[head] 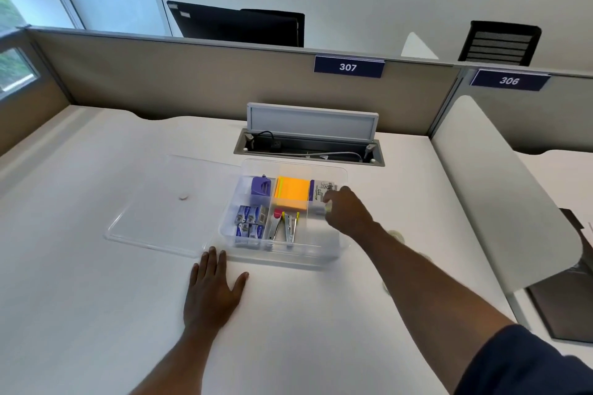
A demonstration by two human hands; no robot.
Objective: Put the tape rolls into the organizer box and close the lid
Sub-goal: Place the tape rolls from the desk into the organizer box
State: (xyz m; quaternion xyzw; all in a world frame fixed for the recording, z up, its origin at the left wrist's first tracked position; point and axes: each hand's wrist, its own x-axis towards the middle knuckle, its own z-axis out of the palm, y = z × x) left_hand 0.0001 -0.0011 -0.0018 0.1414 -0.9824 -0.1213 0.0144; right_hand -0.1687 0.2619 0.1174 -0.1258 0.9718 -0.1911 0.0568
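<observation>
Hands at the organizer box

We saw the white tabletop (pixel 96 298) carrying the clear organizer box (pixel 340 245), its lid (pixel 150 215) lying flat just left. Our left hand (pixel 213 293) rested spread beside the box. Our right hand (pixel 348 212) reached into the right compartment, fingers closed on a blurred tape roll (pixel 328 208).

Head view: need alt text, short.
A person's right hand reaches into the right compartment of an open clear organizer box on a white desk, apparently holding a tape roll. The left hand lies flat before the box; the clear lid lies left of it.
</observation>
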